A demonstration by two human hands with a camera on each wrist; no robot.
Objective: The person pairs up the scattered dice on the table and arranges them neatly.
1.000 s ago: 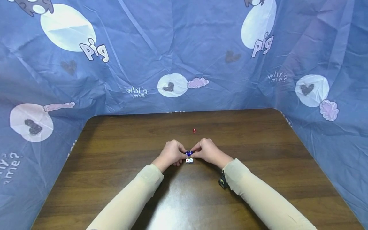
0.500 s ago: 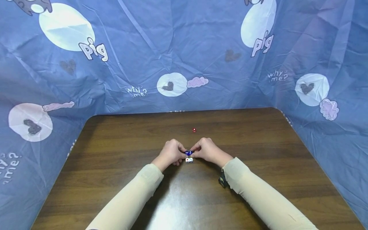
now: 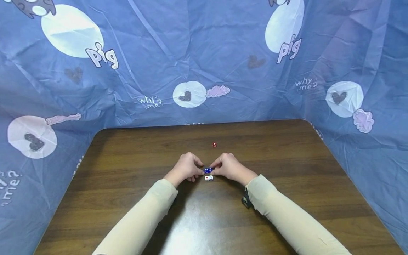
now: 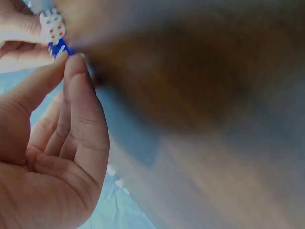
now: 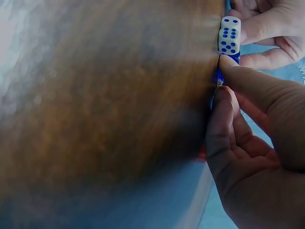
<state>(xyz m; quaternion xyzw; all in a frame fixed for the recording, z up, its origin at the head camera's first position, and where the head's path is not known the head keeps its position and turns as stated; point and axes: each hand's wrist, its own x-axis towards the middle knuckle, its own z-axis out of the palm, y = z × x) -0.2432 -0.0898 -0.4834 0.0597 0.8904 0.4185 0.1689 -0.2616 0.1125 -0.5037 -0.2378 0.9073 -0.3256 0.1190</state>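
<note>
Left hand (image 3: pixel 185 166) moved outward, fingers apart, while right hand (image 3: pixel 228 166) pinches blue dice (image 3: pixel 208 170) between both (tugging could split them).

Up top, the head camera is looking forward and down, sitting well back and taking in most of the table (image 3: pixel 287 152) and the patterned cloth (image 3: pixel 191 53) beyond. Down at the left wrist, the camera is peering from close range along the left hand (image 4: pixel 62 143) toward its fingertips, while the right wrist's is looking just as near along the right hand (image 5: pixel 252 143). From opposite sides, both close-ups are sharing the white dice (image 5: pixel 229 36), which the head view is also catching, smaller.
</note>
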